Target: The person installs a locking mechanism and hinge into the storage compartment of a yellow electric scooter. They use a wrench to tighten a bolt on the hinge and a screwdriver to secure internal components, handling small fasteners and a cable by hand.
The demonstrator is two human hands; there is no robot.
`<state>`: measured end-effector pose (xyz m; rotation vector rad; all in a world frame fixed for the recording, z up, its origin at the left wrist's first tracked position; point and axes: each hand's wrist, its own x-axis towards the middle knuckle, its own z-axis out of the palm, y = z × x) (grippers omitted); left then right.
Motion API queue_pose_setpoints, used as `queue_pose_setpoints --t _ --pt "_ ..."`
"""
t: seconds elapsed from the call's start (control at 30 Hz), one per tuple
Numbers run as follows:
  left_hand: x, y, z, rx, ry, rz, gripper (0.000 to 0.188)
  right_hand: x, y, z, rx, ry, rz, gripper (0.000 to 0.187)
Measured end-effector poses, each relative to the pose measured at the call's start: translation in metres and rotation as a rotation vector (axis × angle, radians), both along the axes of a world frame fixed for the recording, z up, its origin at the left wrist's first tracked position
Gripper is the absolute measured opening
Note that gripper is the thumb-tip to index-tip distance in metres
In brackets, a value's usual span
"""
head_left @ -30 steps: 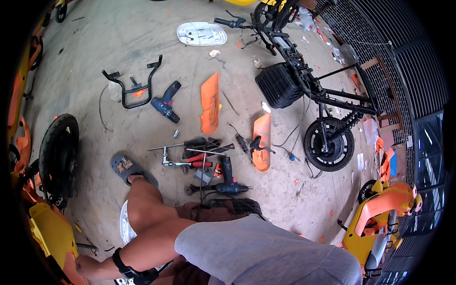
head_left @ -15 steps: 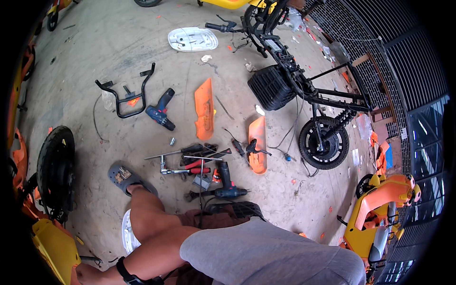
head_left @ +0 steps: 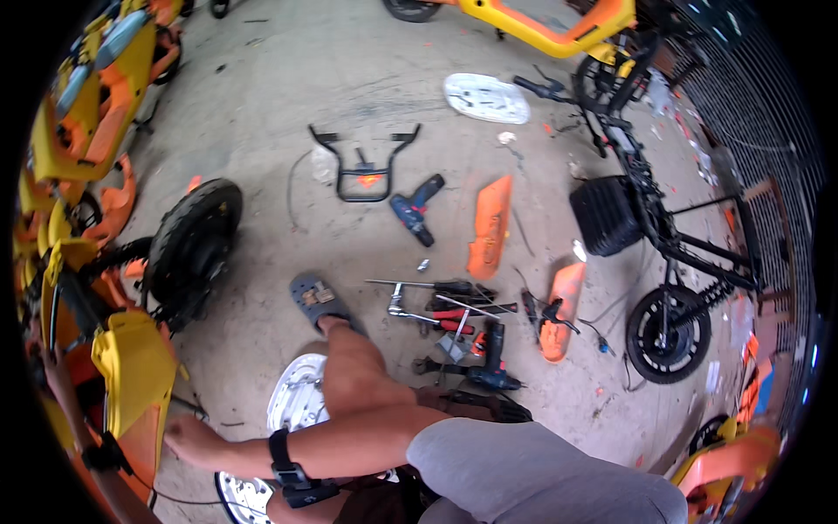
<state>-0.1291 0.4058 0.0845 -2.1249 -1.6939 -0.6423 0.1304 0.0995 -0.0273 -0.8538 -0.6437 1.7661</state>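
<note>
Scooter [head_left: 131, 367] between right hand [head_left: 188, 441], close at its edge, and left hand [head_left: 42, 342], beyond; finger closure cannot be told for either; wheel [head_left: 196, 244] farther ahead; cable [head_left: 188, 502] below the right hand could snag if either wrist draws back

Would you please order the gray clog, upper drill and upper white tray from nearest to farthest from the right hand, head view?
1. Gray clog, up-right from the right hand
2. Upper drill, beside the black frame
3. Upper white tray, near the top
</note>
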Motion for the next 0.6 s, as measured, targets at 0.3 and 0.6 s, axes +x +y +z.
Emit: queue_pose_setpoints --t 0.3,0.6 --pt "0.122 -0.16 0.012 -0.213 -0.03 0.141 0.052 0.025 -0.015 0.013 -0.134 0.095 0.058 0.02" --pt "0.145 -0.239 -0.011 -0.156 0.056 -0.16 0.036 0.019 -0.025 0.012 -0.162 0.025 0.147 0.022"
